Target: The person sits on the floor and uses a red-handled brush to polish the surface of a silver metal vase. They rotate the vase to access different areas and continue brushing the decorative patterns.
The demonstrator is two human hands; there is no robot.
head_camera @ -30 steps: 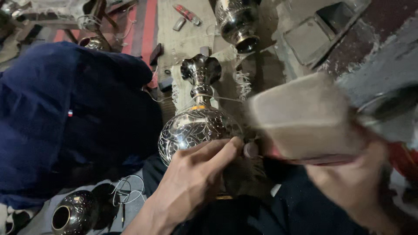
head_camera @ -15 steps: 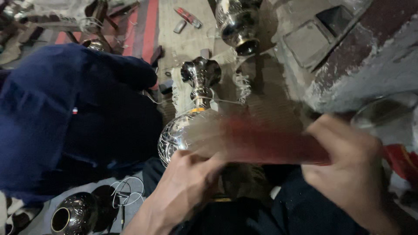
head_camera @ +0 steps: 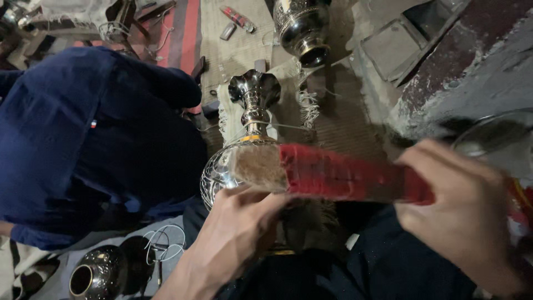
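Observation:
A shiny engraved metal vase with a fluted mouth lies across my lap, its mouth pointing away from me. My left hand grips its round belly from below. My right hand holds a brush with a red-wrapped handle. The brush's tan bristle end rests against the vase's belly just above my left fingers. The brush is blurred by motion.
A person in a dark blue shirt sits close on my left. A second metal vase stands ahead on a woven mat. A small round metal pot and wire loops lie lower left. A rough wall rises on the right.
The brush has swept left and down across the vase, from raised at the right to lying on the belly. My left hand keeps its grip on the vase.

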